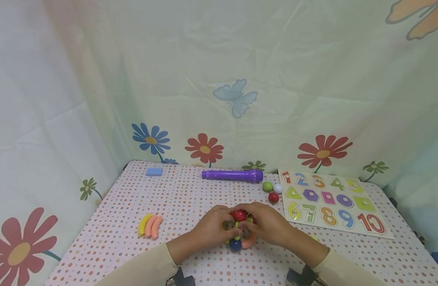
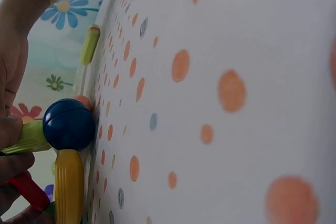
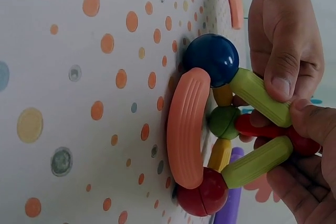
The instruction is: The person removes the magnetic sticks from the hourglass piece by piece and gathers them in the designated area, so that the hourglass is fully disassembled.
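Both hands hold a toy frame of coloured balls and ribbed rods over the middle of the table. My left hand (image 1: 213, 227) pinches a light green rod (image 3: 260, 96) near its upper end, thumb on its face. Opposite it, my right hand (image 1: 270, 224) grips around the top red ball (image 1: 240, 215), where the light green rods meet. Low on the frame, a blue ball (image 3: 211, 60) and another red ball (image 3: 202, 192) are joined by a curved coral rod (image 3: 188, 128). A green ball (image 3: 224, 122), yellow rods (image 2: 69, 187) and a red rod (image 2: 29, 191) show behind. Fingers partly hide the top.
Left on the dotted table (image 1: 190, 262) lie a yellow rod (image 1: 144, 225) and two coral rods (image 1: 157, 227). Behind are a blue block (image 1: 154, 172) and purple toy microphone (image 1: 233, 175). Loose balls (image 1: 267, 186) sit beside a number puzzle board (image 1: 334, 204) at right.
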Motion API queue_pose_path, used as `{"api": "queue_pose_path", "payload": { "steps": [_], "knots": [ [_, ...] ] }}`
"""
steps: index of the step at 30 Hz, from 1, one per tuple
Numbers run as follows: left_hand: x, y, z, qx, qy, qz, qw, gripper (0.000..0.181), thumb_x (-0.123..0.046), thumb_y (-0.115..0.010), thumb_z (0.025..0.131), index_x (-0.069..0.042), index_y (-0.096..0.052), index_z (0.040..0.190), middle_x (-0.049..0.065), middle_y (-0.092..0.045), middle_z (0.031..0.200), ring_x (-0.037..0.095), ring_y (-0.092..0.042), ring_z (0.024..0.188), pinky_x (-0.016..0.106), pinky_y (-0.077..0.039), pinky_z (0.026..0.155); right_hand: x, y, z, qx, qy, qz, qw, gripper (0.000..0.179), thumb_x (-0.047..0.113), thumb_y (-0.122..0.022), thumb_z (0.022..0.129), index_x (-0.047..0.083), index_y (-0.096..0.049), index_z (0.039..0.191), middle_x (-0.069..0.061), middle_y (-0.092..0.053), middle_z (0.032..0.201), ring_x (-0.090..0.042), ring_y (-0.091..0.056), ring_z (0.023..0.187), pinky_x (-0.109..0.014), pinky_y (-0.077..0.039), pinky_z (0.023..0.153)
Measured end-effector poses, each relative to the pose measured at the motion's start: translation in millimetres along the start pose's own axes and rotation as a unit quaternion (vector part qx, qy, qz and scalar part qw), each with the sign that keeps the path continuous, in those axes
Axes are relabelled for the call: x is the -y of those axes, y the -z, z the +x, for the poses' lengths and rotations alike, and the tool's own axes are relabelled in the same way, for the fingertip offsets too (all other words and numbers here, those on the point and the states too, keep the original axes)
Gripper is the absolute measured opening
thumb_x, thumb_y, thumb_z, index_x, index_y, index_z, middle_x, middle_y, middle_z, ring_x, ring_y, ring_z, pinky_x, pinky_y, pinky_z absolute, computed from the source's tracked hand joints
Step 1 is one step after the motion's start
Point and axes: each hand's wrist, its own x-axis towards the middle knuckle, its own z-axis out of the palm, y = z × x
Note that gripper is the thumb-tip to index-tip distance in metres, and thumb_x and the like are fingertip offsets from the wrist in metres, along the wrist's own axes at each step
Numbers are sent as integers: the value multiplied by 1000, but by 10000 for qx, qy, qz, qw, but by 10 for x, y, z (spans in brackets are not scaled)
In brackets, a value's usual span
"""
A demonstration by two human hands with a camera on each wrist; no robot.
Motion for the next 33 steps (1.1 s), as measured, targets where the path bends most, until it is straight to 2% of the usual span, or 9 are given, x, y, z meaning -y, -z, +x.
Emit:
{"api": "queue_pose_path", "payload": {
  "steps": [4,9,17,22,26,33],
  "knots": [
    [-7,8,-5,46,60,-37,10000,19,-35,-78,92,-16,-80,92,-2,-66,133,11,-58,118,28,-49,99,3,-10,-8,-79,64,-134,9999,43,21,-77,93,19,-65,135,5,-69,116,-13,-61,93,-30,-52,76],
    [-16,18,-11,69,101,-59,9999,18,-35,-78,92,-17,-80,92,-4,-66,133,11,-58,118,28,-49,98,5,-26,-9,-123,120,-29,9998,43,19,-76,94,17,-65,134,5,-69,118,-9,-63,101,-35,-56,85],
    [-35,13,-3,101,187,37,9998,20,-35,-78,92,-15,-80,95,-2,-66,134,11,-57,120,29,-49,100,18,-32,-18,-76,-1,264,9996,41,17,-75,94,15,-64,133,4,-69,119,-13,-65,106,-38,-56,90],
    [-31,11,2,144,271,26,9995,18,-36,-79,92,-17,-79,91,0,-66,133,12,-57,121,30,-49,101,-7,-28,-21,4,42,340,9994,39,18,-73,97,12,-62,134,2,-69,120,-15,-66,108,-37,-56,90],
    [-30,9,10,177,257,3,9995,16,-34,-80,91,-18,-78,88,2,-65,135,13,-57,120,31,-49,101,-37,-30,-24,-115,84,267,9995,40,21,-70,99,9,-61,136,2,-69,120,-14,-66,108,-37,-56,90],
    [-36,3,11,119,110,92,9998,17,-33,-80,91,-16,-79,89,-3,-66,134,10,-57,115,27,-50,96,-45,-49,-34,-178,96,126,9997,41,18,-73,97,11,-62,135,3,-68,119,-10,-63,102,-35,-56,86]
  ]
}}
